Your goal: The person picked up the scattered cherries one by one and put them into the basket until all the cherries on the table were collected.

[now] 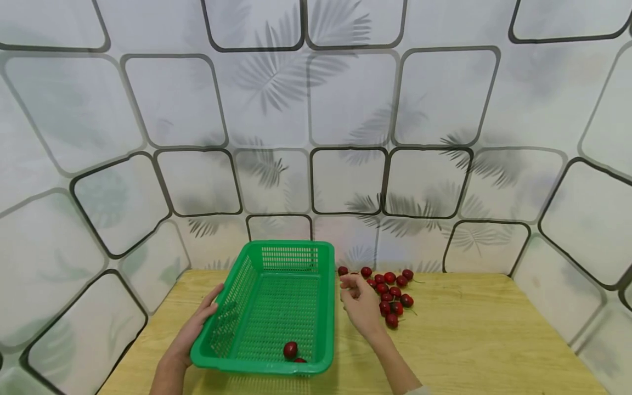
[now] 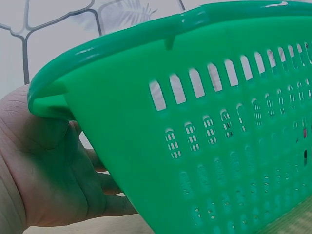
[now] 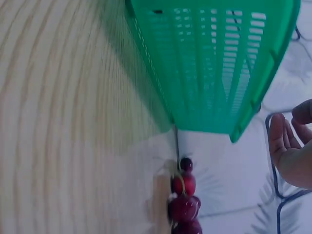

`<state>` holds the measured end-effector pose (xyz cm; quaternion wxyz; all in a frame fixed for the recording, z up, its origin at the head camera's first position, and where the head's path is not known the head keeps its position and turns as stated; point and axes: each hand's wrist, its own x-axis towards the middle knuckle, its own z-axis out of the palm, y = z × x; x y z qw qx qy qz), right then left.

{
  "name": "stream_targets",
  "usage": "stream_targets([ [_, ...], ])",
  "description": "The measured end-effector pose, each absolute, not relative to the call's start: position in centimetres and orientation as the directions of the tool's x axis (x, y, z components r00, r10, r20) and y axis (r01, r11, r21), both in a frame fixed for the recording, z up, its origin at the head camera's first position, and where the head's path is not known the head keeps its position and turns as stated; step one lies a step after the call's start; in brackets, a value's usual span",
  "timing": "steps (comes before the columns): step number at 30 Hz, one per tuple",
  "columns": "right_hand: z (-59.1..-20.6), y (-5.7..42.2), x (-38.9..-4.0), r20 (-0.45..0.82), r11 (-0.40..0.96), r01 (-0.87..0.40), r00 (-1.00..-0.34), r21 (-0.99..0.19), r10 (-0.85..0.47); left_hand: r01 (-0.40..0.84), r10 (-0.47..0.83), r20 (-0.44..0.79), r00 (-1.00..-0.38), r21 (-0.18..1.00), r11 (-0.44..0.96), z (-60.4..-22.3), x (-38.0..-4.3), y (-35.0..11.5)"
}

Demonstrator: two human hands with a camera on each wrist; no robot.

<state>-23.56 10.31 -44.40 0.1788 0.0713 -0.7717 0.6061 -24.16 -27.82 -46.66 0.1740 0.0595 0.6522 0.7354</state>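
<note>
A green plastic basket [image 1: 326,307] with slotted walls is left of centre in the head view. Two dark red cherries [image 1: 290,349] lie in its near right corner. Along the basket's left side, my left hand [image 1: 195,327] rests against the wall; in the left wrist view its fingers [image 2: 114,204] extend behind the green wall below the rim. My right hand [image 1: 362,310] is raised between the basket and a pile of cherries [image 1: 387,296]. Its fingers are loosely bent, and the right wrist view shows a gap between thumb and fingers [image 3: 277,131] with nothing in it.
Stemmed cherries [image 3: 184,207] lie loose right of the basket, some near the table's back edge. The light wooden table [image 1: 474,329] extends to the right. Patterned white cloth [image 1: 350,181] hangs behind and at both sides.
</note>
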Motion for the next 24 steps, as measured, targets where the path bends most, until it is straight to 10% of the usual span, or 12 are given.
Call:
stream_targets([
  [24, -46.8, 23.5, -21.9, 0.012, 0.355, 0.083, -0.966, -0.931, 0.259, -0.157, 0.363, -0.112, -0.925, 0.983, -0.097, -47.0, -24.2, -28.0],
])
